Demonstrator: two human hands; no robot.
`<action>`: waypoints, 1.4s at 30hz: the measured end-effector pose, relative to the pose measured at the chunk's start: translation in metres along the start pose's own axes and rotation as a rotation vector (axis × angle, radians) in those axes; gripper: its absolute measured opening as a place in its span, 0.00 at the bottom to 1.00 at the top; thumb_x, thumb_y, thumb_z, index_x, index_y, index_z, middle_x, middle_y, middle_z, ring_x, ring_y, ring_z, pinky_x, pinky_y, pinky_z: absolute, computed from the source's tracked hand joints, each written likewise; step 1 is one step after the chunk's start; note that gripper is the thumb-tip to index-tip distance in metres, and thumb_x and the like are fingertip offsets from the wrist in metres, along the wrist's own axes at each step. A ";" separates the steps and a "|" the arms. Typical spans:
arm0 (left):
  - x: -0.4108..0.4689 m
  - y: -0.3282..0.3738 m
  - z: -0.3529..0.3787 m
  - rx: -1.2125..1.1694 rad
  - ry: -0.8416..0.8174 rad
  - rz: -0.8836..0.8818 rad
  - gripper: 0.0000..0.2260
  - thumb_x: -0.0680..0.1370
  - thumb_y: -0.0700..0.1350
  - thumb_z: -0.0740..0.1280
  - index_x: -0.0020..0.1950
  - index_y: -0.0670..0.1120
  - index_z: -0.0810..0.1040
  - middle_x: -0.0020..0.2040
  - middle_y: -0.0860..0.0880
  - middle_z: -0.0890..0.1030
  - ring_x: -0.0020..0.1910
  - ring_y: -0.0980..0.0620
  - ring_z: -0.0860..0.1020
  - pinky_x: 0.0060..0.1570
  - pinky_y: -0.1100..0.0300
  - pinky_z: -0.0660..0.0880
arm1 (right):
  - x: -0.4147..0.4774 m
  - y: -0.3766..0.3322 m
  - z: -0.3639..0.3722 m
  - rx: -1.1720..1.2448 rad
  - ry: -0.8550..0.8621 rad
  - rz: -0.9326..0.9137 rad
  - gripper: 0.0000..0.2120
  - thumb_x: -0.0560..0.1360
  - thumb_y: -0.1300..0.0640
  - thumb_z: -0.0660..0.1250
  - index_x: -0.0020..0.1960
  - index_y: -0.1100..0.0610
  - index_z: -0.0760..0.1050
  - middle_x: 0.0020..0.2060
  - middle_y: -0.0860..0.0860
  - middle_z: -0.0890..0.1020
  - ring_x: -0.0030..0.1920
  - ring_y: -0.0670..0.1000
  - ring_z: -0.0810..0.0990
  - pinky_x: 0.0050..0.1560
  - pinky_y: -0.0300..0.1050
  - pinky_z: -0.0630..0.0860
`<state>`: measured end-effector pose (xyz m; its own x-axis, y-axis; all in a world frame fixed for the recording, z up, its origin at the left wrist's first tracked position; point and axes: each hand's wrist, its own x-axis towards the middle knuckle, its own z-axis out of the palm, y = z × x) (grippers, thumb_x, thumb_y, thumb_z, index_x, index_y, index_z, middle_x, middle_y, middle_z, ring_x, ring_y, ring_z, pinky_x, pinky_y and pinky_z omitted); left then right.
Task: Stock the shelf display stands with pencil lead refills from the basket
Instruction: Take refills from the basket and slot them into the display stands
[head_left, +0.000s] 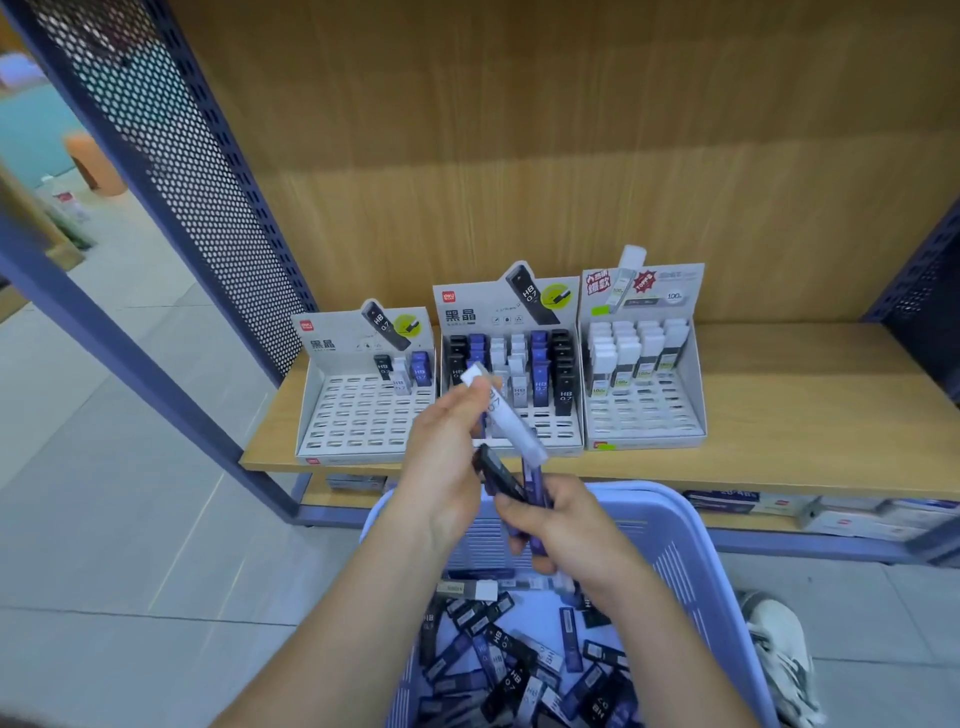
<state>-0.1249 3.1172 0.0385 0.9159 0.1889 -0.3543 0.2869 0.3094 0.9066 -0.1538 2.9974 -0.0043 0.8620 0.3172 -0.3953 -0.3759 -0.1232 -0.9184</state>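
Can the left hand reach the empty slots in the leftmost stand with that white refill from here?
Probably yes. The left hand holds the white refill just before the shelf edge; nothing stands between it and the leftmost stand, whose front rows of slots sit empty and open.

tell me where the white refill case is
In the head view the white refill case is near the centre, tilted, pinched by the left hand in front of the middle display stand, above the right hand gripping dark cases.
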 end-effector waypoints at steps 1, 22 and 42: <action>0.007 0.004 0.001 0.022 -0.012 0.016 0.10 0.79 0.48 0.64 0.42 0.50 0.82 0.36 0.52 0.77 0.32 0.57 0.71 0.39 0.59 0.64 | 0.004 0.004 -0.002 0.025 0.020 0.014 0.08 0.79 0.58 0.66 0.44 0.61 0.74 0.31 0.52 0.73 0.29 0.47 0.73 0.25 0.38 0.63; 0.141 0.043 0.007 1.066 -0.175 0.487 0.07 0.73 0.43 0.73 0.50 0.49 0.85 0.42 0.53 0.84 0.39 0.62 0.80 0.52 0.63 0.76 | 0.071 0.020 -0.063 0.612 0.315 0.042 0.16 0.71 0.44 0.67 0.42 0.58 0.72 0.29 0.52 0.73 0.28 0.50 0.72 0.21 0.38 0.62; 0.139 0.010 0.010 1.353 -0.333 0.565 0.08 0.74 0.43 0.72 0.52 0.49 0.84 0.50 0.53 0.84 0.45 0.62 0.78 0.50 0.73 0.69 | 0.077 0.032 -0.038 0.722 0.239 0.027 0.16 0.72 0.45 0.67 0.41 0.59 0.73 0.30 0.53 0.72 0.27 0.50 0.70 0.22 0.38 0.61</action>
<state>0.0079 3.1374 0.0008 0.9581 -0.2863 0.0029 -0.2511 -0.8355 0.4887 -0.0867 2.9819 -0.0641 0.8687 0.1001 -0.4851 -0.4561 0.5437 -0.7045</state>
